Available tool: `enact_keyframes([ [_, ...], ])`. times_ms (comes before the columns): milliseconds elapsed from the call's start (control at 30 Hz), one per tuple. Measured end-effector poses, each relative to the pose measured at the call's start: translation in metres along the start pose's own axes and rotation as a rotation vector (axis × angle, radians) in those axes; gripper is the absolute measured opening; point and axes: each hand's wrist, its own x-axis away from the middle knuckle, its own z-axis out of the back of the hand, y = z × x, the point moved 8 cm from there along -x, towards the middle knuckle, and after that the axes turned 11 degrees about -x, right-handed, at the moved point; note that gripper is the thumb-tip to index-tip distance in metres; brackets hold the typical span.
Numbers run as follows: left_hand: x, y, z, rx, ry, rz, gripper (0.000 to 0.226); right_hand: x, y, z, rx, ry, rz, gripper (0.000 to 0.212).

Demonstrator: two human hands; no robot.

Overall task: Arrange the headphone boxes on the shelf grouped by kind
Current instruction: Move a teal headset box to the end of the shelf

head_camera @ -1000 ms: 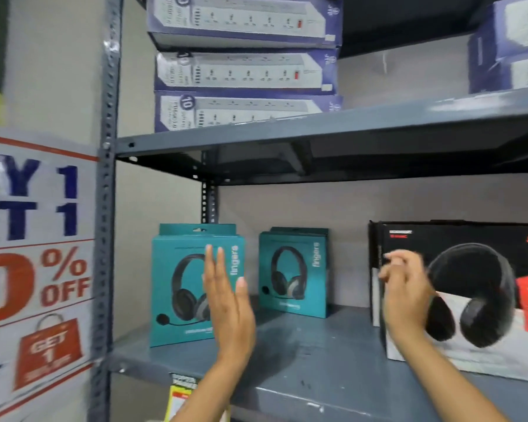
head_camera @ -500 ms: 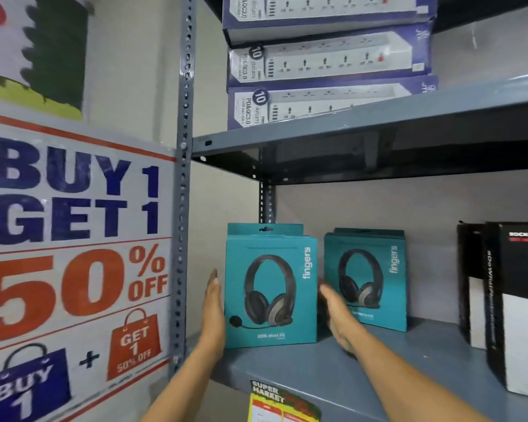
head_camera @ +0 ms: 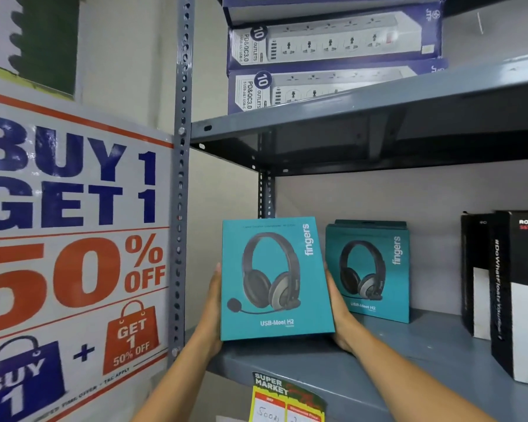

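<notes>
A teal headset box [head_camera: 274,278] marked "fingers USB-Meet H2" is held at the left end of the grey shelf [head_camera: 408,357], slightly tilted, its lower edge at the shelf's front. My left hand [head_camera: 212,312] grips its left side and my right hand [head_camera: 337,315] grips its right side. A second teal headset box [head_camera: 375,269] of the same kind stands upright further back to the right. Two black-and-white headphone boxes [head_camera: 518,293] stand at the right end of the shelf.
A grey slotted upright post [head_camera: 180,208] borders the shelf on the left, with a "Buy 1 Get 1" poster [head_camera: 70,239] beside it. Power-strip boxes [head_camera: 332,41] are stacked on the upper shelf [head_camera: 378,111]. A yellow price tag [head_camera: 287,400] hangs from the shelf's front edge.
Both hands went to the nearest teal box and closed on its sides. The box now sits closer and slightly tilted. The view shifted left.
</notes>
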Motion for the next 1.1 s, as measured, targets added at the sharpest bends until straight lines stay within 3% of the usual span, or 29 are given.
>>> enact_keyframes([
  [200,-0.002,-0.001,0.004,0.012,0.027,0.029,0.054,-0.003,0.000,-0.001,-0.041,-0.034,0.026,0.054],
  [333,-0.005,-0.005,-0.007,-0.044,-0.019,0.053,0.038,0.005,-0.024,0.017,-0.039,0.037,0.075,0.042],
  [467,-0.015,-0.012,-0.057,0.002,-0.101,0.159,0.035,0.024,-0.056,0.065,-0.065,0.233,0.189,0.028],
  [600,-0.027,-0.011,-0.117,-0.036,-0.168,0.180,0.019,0.045,-0.069,0.117,-0.183,0.400,0.218,0.044],
  [767,-0.036,-0.031,-0.162,-0.096,-0.264,0.221,0.033,0.061,-0.071,0.151,-0.174,0.534,0.212,0.033],
  [867,-0.040,-0.048,-0.159,-0.149,-0.263,0.262,0.039,0.066,-0.065,0.165,-0.052,0.678,0.253,0.045],
  [1000,-0.052,-0.063,-0.161,-0.189,-0.302,0.333,0.056,0.055,-0.059,0.162,0.002,0.610,0.190,0.062],
  [1100,-0.057,-0.059,-0.170,-0.245,-0.321,0.323,0.046,0.052,-0.057,0.157,-0.037,0.536,0.139,0.064],
])
